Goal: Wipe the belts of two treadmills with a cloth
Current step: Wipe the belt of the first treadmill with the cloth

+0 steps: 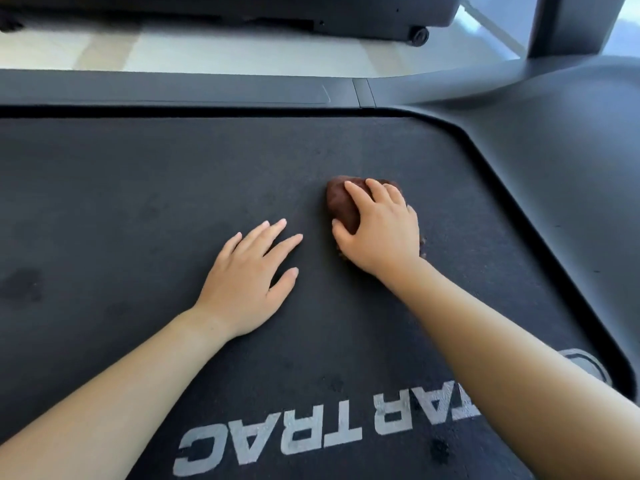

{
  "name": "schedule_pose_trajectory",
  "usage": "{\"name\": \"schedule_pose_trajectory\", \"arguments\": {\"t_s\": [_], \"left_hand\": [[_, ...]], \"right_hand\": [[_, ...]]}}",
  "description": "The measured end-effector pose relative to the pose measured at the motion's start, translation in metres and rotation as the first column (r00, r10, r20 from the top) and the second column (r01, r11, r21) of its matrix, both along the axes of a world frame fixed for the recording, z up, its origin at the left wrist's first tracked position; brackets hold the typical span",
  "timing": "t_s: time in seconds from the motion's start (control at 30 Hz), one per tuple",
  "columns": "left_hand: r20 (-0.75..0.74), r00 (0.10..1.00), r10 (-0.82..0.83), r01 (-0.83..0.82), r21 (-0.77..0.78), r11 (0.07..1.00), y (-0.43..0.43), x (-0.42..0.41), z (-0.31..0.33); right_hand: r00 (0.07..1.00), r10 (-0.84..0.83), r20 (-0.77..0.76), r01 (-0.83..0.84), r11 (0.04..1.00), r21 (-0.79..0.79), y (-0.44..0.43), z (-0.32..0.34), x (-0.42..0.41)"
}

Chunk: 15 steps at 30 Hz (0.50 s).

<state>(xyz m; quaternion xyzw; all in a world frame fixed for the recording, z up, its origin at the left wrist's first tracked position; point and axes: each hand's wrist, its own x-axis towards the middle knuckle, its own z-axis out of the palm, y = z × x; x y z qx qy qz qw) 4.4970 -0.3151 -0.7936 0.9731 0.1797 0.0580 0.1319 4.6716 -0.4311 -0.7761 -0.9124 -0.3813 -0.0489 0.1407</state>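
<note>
A black treadmill belt (138, 188) fills most of the view, with grey lettering near the bottom. My right hand (381, 226) grips a bunched dark brown cloth (343, 202) and holds it down on the belt right of centre. My left hand (249, 282) lies flat on the belt just left of the cloth, fingers straight and spread, holding nothing. A second treadmill's dark base (346, 19) shows across the floor at the top.
A dark grey side rail (207, 88) runs along the belt's far edge. The motor cover (571, 150) curves round at the right, with an upright post (571, 22) above it. Pale floor (173, 50) separates the two machines. Darker damp-looking patches mark the belt at left.
</note>
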Motion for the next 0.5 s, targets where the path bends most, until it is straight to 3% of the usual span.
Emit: {"name": "schedule_pose_trajectory", "arguments": {"t_s": [0.17, 0.5], "left_hand": [[0.005, 1.0, 0.015, -0.015, -0.003, 1.0, -0.001, -0.001, 0.001], [0.013, 1.0, 0.016, -0.016, 0.022, 1.0, -0.004, -0.007, 0.001]], "right_hand": [[1.0, -0.007, -0.024, 0.006, 0.999, -0.038, 0.007, 0.0, 0.0], [0.992, 0.125, 0.019, -0.123, 0.989, -0.086, -0.083, 0.011, -0.085]]}}
